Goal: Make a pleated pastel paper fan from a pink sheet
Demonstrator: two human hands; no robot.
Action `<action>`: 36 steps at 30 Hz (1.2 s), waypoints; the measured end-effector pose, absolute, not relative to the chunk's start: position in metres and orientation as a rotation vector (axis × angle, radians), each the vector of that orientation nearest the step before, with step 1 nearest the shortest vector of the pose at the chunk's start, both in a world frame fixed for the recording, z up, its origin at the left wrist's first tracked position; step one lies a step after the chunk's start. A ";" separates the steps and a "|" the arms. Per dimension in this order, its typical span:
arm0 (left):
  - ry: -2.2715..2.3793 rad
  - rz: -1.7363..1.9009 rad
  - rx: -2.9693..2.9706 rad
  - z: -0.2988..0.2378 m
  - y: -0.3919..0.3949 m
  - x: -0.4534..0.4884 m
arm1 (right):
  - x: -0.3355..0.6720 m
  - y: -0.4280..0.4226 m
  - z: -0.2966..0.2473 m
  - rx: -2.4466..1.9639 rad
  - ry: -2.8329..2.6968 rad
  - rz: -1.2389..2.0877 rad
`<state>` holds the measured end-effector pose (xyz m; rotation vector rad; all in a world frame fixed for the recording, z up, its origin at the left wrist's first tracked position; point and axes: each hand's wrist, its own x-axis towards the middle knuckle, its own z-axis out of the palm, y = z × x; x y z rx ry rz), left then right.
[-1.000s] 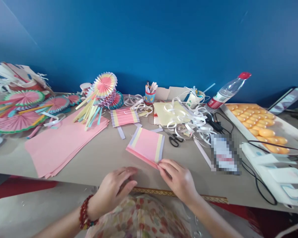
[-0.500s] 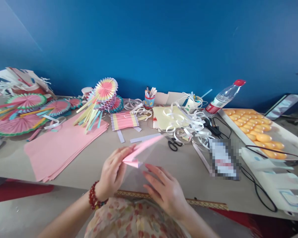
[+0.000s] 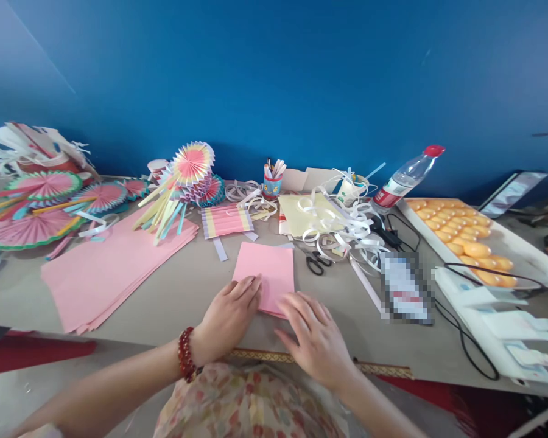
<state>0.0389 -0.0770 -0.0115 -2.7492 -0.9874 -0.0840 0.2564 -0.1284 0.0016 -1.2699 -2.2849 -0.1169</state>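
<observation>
A folded pink sheet of paper (image 3: 267, 264) lies flat on the table before me. Its near edge shows more than one layer. My left hand (image 3: 231, 316) rests open on its lower left part, the fingers stretched out over the paper. My right hand (image 3: 317, 337) is open at the lower right corner, fingertips on or just over the edge. A bracelet of red beads is on my left wrist. Just beyond the sheet lie a pleated pink, yellow and lilac paper (image 3: 227, 220) and a lilac strip (image 3: 220, 249). Black-handled scissors (image 3: 318, 263) lie to the right.
A stack of large pink sheets (image 3: 114, 274) and pleated paper rosettes (image 3: 194, 163) are on the left. Curled white strips (image 3: 347, 219), a pen cup (image 3: 273, 185), a tilted bottle (image 3: 408, 179), a tray of orange pieces (image 3: 466, 225) and a power strip (image 3: 493, 328) stand further right.
The pink paper, held up in my left hand before, now lies flat on the table. Both hands have come down onto or beside it, and the left has let go of its grip.
</observation>
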 end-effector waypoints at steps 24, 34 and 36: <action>-1.195 -0.463 -3.133 -0.008 -0.060 0.007 | 0.282 -0.099 -0.009 -1.317 -2.376 0.277; -1.421 -0.465 -3.338 0.001 -0.040 0.005 | 0.283 -0.088 -0.009 -1.524 -2.267 0.433; -1.418 -0.468 -3.351 0.003 -0.039 0.005 | 0.283 -0.087 -0.008 -1.545 -2.261 0.453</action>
